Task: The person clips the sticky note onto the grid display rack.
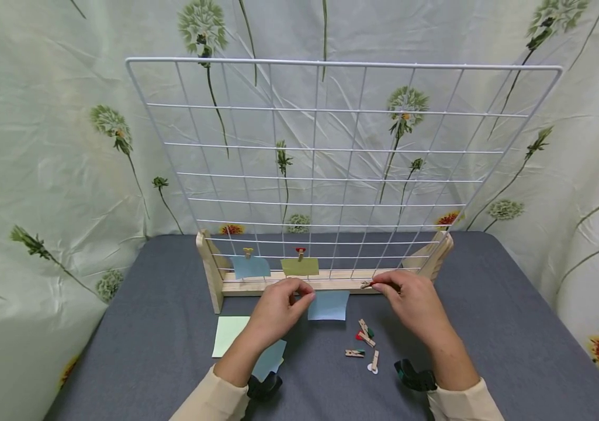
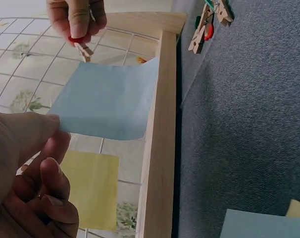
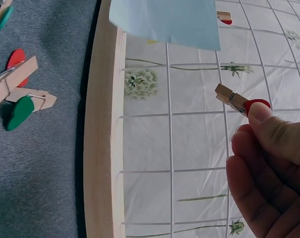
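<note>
My left hand (image 1: 284, 308) pinches a blue paper sheet (image 1: 329, 306) by its upper left corner, in front of the wire grid (image 1: 331, 180). Between thumb and finger, my right hand (image 1: 409, 302) holds a small wooden clothespin (image 3: 234, 99) with a red button on its end. The clothespin's tip points toward the blue sheet, a short way from its edge. On the grid to the left hang another blue sheet (image 1: 251, 267) and a yellow-green sheet (image 1: 300, 267), each under a clothespin. In the left wrist view the held sheet (image 2: 108, 101) spreads just above the yellow one (image 2: 93, 191).
Several loose clothespins (image 1: 365, 338) lie on the dark cloth-covered table (image 1: 494, 327) between my forearms. Loose paper sheets (image 1: 231, 334) lie beside my left forearm. The grid stands in a wooden base (image 1: 215, 275), before a flower-printed curtain (image 1: 57, 175).
</note>
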Demonstrator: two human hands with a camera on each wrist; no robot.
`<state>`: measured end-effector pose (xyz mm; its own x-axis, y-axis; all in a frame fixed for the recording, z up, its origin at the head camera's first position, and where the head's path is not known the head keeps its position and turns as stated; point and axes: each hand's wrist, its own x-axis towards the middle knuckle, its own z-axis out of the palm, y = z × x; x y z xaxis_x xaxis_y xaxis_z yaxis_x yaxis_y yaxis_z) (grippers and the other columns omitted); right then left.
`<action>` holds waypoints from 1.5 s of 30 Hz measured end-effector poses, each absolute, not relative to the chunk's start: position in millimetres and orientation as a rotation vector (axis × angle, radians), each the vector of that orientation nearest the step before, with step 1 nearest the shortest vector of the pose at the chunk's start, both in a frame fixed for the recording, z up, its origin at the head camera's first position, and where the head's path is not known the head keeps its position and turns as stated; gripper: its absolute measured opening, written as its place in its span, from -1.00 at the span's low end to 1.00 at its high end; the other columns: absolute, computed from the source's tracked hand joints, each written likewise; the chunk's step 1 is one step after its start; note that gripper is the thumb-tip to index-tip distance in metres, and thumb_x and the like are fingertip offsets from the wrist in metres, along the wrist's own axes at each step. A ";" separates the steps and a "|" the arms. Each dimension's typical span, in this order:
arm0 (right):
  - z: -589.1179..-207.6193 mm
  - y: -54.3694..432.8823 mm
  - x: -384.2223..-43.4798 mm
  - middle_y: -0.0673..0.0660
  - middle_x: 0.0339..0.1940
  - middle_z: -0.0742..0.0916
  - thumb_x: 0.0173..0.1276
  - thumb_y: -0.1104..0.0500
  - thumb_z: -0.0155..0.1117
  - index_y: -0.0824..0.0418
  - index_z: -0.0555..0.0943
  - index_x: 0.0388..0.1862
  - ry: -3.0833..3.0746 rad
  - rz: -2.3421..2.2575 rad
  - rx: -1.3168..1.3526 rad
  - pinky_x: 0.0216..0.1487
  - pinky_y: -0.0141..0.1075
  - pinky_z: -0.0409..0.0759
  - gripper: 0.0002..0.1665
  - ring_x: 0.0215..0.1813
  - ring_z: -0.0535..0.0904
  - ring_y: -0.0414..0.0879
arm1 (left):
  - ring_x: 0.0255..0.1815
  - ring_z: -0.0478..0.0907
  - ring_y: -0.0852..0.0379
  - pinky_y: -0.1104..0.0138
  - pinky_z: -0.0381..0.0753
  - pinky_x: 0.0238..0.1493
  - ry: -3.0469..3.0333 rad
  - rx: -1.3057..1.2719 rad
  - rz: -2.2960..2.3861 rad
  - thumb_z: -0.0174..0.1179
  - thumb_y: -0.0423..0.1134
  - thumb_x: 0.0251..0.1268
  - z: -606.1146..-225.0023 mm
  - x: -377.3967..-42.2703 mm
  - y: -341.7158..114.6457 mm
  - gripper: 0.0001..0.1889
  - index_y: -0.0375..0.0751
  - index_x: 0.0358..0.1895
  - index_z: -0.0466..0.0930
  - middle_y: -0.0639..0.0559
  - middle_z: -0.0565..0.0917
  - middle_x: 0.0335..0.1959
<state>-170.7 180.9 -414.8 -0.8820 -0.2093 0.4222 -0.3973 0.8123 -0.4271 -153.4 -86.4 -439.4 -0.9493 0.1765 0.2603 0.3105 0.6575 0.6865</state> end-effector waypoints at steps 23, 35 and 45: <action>-414.8 171.6 -184.5 0.09 -0.27 0.85 0.23 0.25 0.53 0.15 0.82 -0.26 -2.549 0.785 0.454 -0.19 -0.03 0.65 -0.90 -0.20 0.77 0.01 | -0.38 0.54 0.22 0.37 0.58 -0.31 -2.732 -0.367 -0.995 0.34 -0.11 0.39 -431.0 -172.5 -70.1 -0.89 -0.03 -0.19 0.76 0.11 0.76 -0.26; -405.7 167.6 -187.1 0.07 -0.30 0.85 0.22 0.27 0.53 0.15 0.82 -0.27 -2.526 0.772 0.467 -0.23 -0.08 0.61 -0.90 -0.22 0.77 -0.01 | -0.31 0.66 0.16 0.29 0.64 -0.23 -2.678 -0.426 -0.862 0.35 -0.13 0.37 -423.0 -179.3 -60.8 -0.90 -0.02 -0.19 0.79 0.12 0.81 -0.24; -398.7 168.8 -190.6 0.09 -0.31 0.84 0.24 0.24 0.51 0.17 0.82 -0.26 -2.514 0.726 0.491 -0.27 -0.09 0.60 -0.91 -0.26 0.76 0.01 | -0.28 0.69 0.17 0.31 0.66 -0.22 -2.665 -0.419 -0.791 0.32 -0.12 0.41 -417.7 -183.3 -48.0 -0.86 -0.04 -0.13 0.80 0.09 0.82 -0.20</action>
